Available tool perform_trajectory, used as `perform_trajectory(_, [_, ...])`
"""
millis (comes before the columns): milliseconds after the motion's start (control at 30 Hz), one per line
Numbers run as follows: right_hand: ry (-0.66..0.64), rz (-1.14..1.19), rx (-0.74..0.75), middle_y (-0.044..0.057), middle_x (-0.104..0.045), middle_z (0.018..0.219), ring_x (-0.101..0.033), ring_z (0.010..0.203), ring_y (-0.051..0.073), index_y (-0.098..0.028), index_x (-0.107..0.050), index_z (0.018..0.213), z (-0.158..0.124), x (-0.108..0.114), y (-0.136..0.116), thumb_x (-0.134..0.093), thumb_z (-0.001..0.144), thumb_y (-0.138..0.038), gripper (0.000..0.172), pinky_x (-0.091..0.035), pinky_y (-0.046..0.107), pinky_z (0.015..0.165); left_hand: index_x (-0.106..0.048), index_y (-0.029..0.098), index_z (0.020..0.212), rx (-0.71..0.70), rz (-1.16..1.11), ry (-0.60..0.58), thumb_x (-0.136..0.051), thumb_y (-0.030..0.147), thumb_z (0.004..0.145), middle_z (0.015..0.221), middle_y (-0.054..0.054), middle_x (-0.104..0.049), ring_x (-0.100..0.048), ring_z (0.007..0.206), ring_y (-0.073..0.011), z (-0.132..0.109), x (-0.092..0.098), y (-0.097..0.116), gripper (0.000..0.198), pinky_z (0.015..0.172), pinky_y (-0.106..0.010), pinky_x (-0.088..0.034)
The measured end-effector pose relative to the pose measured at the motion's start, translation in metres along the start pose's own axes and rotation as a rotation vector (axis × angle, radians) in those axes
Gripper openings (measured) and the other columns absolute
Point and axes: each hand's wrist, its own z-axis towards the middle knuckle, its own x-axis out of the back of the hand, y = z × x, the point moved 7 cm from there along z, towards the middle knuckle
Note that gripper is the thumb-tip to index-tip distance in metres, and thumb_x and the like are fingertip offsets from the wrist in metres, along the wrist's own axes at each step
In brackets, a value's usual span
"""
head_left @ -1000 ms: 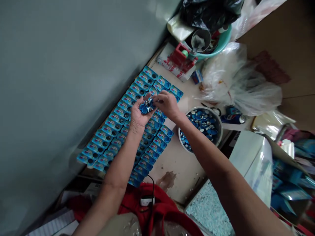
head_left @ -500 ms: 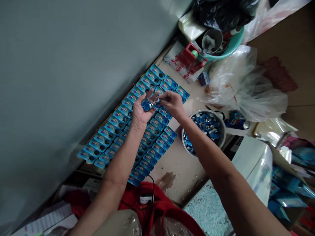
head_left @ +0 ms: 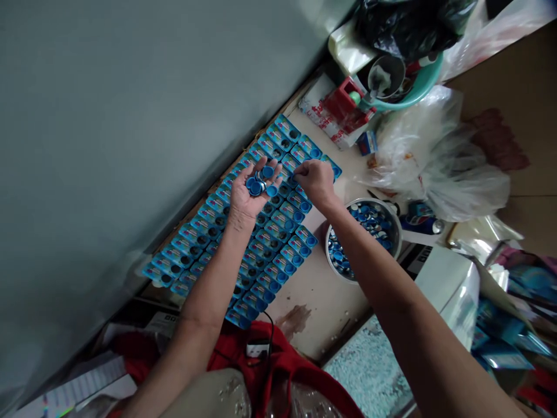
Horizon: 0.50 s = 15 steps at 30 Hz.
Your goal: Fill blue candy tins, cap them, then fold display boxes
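Observation:
My left hand [head_left: 247,194] is turned palm up, its fingers curled loosely around several small round blue caps [head_left: 256,186] with pale rims. To its right, my right hand [head_left: 317,181] is pinched closed over the cards, with a blue cap mostly hidden at its fingertips. Rows of blue printed cards [head_left: 265,240] lie beneath both hands. Some cards have a blue disc in their round spot, others a dark one. By my right forearm stands a round metal bowl [head_left: 400,237] full of blue and white caps.
A grey wall [head_left: 130,116] borders the table's left side. Toward the back are a red tape dispenser [head_left: 346,104], a turquoise basin [head_left: 420,87] and clear plastic bags [head_left: 439,157]. A blue can [head_left: 424,224] lies beyond the bowl. Red cloth [head_left: 287,368] is near my body.
My right hand has moved away from the left palm to the right, over the cards. My left hand stays cupped around the caps. The view has shifted slightly.

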Motion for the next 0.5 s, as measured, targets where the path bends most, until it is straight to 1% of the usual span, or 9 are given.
perform_trajectory(100, [0.037,0.012,-0.008,0.006,-0.082,0.090,-0.075,0.089,0.026,-0.022,-0.083,0.086,0.003,0.004,0.003,-0.067,0.075,-0.017,0.020,-0.055,0.036,0.084,-0.077,0.020,0.115,-0.005,0.001,0.022,-0.050,0.035,0.109,0.133,-0.010,-0.079,-0.067,0.141,-0.0297,-0.002,0.003,0.006,0.032,0.122,-0.052,-0.052])
perform_trajectory(200, [-0.002,0.083,0.028,0.004,-0.079,0.084,-0.073,0.081,0.024,-0.021,-0.081,0.085,0.002,0.005,0.002,-0.072,0.074,-0.022,0.015,-0.054,0.036,0.080,-0.077,0.021,0.119,-0.018,-0.016,0.023,-0.051,0.036,0.109,0.134,-0.010,-0.078,-0.067,0.141,-0.0307,-0.002,0.003,0.010,0.032,0.121,-0.053,-0.053])
perform_trajectory(300, [-0.040,0.036,0.071,0.004,-0.075,0.077,-0.070,0.077,0.025,-0.023,-0.076,0.075,-0.002,-0.004,-0.001,-0.074,0.070,-0.018,0.007,-0.053,0.038,0.078,-0.076,0.023,0.125,-0.036,-0.018,0.023,-0.048,0.037,0.110,0.134,-0.009,-0.078,-0.066,0.141,-0.0317,-0.001,0.000,0.011,0.035,0.118,-0.053,-0.055])
perform_trajectory(400, [-0.030,-0.022,0.047,0.003,-0.071,0.074,-0.067,0.077,0.026,-0.025,-0.068,0.069,0.005,-0.017,0.007,-0.076,0.067,-0.017,0.012,-0.052,0.039,0.076,-0.074,0.025,0.133,-0.024,-0.011,0.033,-0.047,0.037,0.111,0.136,-0.009,-0.077,-0.065,0.143,-0.0323,0.001,-0.002,0.008,0.037,0.118,-0.054,-0.056])
perform_trajectory(500, [-0.058,-0.008,0.006,0.002,-0.066,0.072,-0.066,0.081,0.027,-0.026,-0.063,0.070,0.024,-0.028,0.023,-0.082,0.069,-0.026,0.019,-0.052,0.039,0.075,-0.072,0.025,0.138,-0.019,-0.011,0.019,-0.048,0.035,0.110,0.137,-0.009,-0.077,-0.063,0.145,-0.0331,0.005,-0.002,0.005,0.038,0.118,-0.055,-0.055])
